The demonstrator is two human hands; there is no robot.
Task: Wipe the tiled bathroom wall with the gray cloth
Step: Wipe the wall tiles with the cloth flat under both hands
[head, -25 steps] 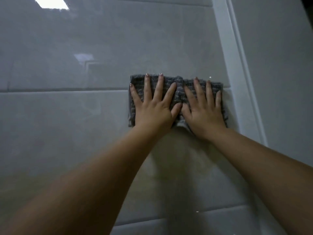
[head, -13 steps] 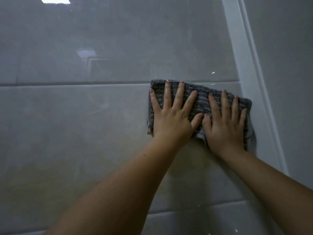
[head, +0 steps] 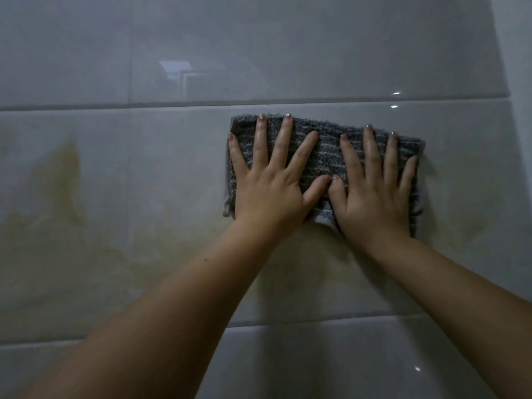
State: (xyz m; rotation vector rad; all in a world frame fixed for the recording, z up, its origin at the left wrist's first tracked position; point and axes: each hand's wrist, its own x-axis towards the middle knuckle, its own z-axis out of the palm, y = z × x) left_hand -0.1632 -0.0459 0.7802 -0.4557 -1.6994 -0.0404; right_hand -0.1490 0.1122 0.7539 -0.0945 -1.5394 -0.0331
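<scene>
**Item: gray cloth** (head: 326, 155). Folded to a rough rectangle and lying flat against the tiled wall (head: 144, 168), right of centre in the frame. Its top edge sits just below the upper grout line (head: 115, 106).

**Hands.** The left hand (head: 267, 191) and right hand (head: 374, 203) lie side by side on the cloth. Both are flat, with fingers straight and spread, pressing the cloth to the tile rather than gripping it. The thumb tips meet, or very nearly, at the middle of the cloth.

**Surface.** Glossy pale tiles. Yellowish staining (head: 60, 182) shows at the left of the frame, with a fainter patch below the cloth. A light reflection (head: 184, 73) shows at upper centre-left.

**Step in hand (judgement).** A wiping pass across the middle tile row.
- Spread the pressure evenly through palms and fingers so the whole cloth face stays in contact.
- Overlap the strokes, and work toward the stained areas at left and below.
- Move both hands together, or the cloth may bunch or slip out from under the palms.
- Glossy tile is likely slick, so firm and steady pressure suits it.

**Containers.** None in view: no bucket, basin or bottle.
</scene>
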